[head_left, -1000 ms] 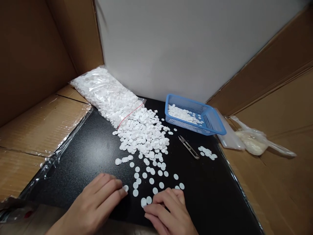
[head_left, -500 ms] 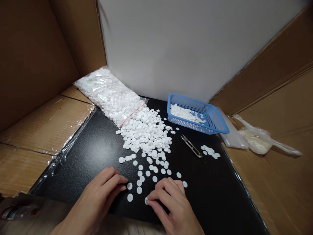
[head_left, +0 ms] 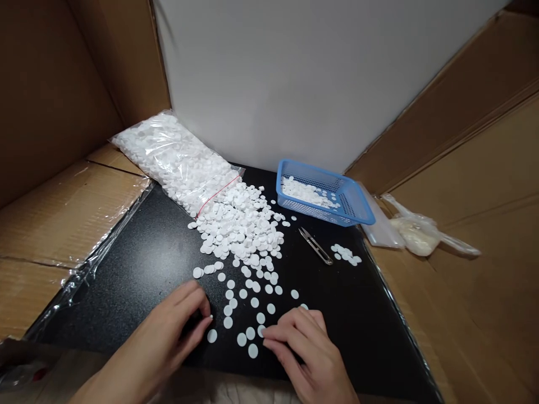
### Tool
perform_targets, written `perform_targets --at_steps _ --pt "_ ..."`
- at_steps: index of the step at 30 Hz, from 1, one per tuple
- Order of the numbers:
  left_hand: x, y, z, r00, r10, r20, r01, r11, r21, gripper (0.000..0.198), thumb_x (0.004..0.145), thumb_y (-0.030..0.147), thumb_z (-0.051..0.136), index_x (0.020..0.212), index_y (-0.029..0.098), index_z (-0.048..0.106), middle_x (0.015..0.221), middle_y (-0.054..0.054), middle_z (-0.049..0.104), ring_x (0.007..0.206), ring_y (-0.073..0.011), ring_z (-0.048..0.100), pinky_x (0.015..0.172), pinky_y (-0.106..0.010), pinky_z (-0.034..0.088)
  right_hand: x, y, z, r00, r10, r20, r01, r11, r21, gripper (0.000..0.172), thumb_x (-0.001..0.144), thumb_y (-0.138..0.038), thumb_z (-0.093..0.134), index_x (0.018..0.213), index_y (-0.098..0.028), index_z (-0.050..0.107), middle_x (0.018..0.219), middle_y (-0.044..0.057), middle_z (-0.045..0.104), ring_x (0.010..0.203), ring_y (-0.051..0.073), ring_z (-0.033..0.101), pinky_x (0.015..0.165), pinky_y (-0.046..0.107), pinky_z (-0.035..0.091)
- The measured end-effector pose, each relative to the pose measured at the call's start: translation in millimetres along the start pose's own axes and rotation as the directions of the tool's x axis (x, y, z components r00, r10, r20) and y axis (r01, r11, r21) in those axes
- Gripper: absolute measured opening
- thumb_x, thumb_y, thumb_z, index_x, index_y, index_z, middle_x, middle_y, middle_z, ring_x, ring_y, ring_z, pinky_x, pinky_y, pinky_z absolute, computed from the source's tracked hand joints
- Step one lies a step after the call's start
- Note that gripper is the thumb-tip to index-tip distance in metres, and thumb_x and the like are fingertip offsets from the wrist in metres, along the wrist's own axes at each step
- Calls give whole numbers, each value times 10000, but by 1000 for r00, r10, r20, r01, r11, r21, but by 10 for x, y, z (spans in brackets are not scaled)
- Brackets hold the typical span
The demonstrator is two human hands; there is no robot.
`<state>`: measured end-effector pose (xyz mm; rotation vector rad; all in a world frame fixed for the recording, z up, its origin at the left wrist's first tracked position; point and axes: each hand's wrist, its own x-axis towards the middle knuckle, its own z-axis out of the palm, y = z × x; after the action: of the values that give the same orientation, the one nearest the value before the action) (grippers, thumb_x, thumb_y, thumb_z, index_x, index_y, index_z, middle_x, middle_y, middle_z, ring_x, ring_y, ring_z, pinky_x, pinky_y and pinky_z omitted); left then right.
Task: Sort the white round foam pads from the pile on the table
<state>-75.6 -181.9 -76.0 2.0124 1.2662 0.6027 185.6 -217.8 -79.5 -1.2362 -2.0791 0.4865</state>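
Left hand (head_left: 181, 320) pinches a disc (head_left: 211, 317); right hand (head_left: 305, 342) meets another

The person's left thumb and forefinger are nearly together, a sliver of white showing at their tips. A loose disc lies flat on the black table (head_left: 126, 286) just below them. The right thumb and forefinger leave only a narrow gap, with a fingertip at the edge of a white disc; whether it is gripped or merely touched, one cannot tell.

Scattered discs lie on the table between the hands, some overlapping. Beyond them, the pile (head_left: 244, 224) spreads from the red-lined mouth of a clear bag (head_left: 172, 154), which lies full of discs at the back left. To the right of the pile, a blue basket (head_left: 328, 215) holds more discs. In front of it are the snips (head_left: 315, 246), with a small cluster (head_left: 346, 254) of discs near them. A knotted bag (head_left: 416, 234) with pale contents lies farther right, on cardboard (head_left: 446, 292).
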Motion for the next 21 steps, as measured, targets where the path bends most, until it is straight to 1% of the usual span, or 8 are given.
perform_targets --at_steps 2,4,6,8,10,14,17,21 --pt "1 59 -72 998 -54 16 55 994 -92 161 963 234 475 808 223 515 853 3 654 730 -147 615 652 -233 454 23 -12 16 1000 10 -20 -10 1000 5 175 974 -106 574 933 -246 671 773 -29 629 727 146 593 717 322 430" --pt "-3 116 -135 993 -113 22 115 981 -156 165 962 256 476 806 222 515 833 0 668 744 -155 633 654 -230 466 33 -34 65 1000 3 -28 -3 1000 18 142 982 -182 607 863 -242 656 758 -36 632 710 147 585 708 321 413" --pt "-13 154 -177 987 -155 45 161 968 -192 145 967 260 458 873 221 562 822 -1 673 763 -166 646 662 -233 478 25 -58 132 999 9 -49 -8 1000 25 191 976 -266 637 790 -231 621 741 -37 630 689 152 576 688 322 398" --pt "-26 164 -188 983 -166 77 178 964 -196 169 971 249 435 960 228 602 823 1 680 762 -169 654 667 -235 482 8 -77 184 999 33 -38 -32 999 22 191 942 -269 685 777 -226 598 742 -38 625 688 156 574 674 314 393" --pt "-38 145 -161 984 -144 100 160 973 -167 181 969 241 448 987 238 628 852 1 687 782 -171 661 696 -242 486 -3 -87 198 998 55 13 -56 998 29 190 873 -185 751 783 -227 589 747 -46 618 698 153 578 675 301 395" --pt "-41 66 -24 994 -61 92 65 997 -45 118 918 186 544 908 237 650 888 -2 640 768 -172 629 676 -247 455 20 -94 142 995 59 84 -65 996 63 301 764 -23 785 779 -228 566 766 -60 619 720 149 582 694 289 397" --pt "-15 37 56 992 -84 94 76 994 79 130 844 96 607 835 222 638 866 5 589 760 -174 586 666 -255 409 64 -101 113 989 105 106 -112 992 63 355 726 28 797 810 -229 566 786 -61 625 724 150 579 692 289 390" --pt "24 101 19 970 -115 213 84 985 147 173 826 45 575 755 202 581 849 7 563 783 -175 557 667 -260 370 118 -100 118 973 171 153 -177 984 29 383 690 50 821 793 -234 586 808 -56 628 756 165 586 711 300 381"
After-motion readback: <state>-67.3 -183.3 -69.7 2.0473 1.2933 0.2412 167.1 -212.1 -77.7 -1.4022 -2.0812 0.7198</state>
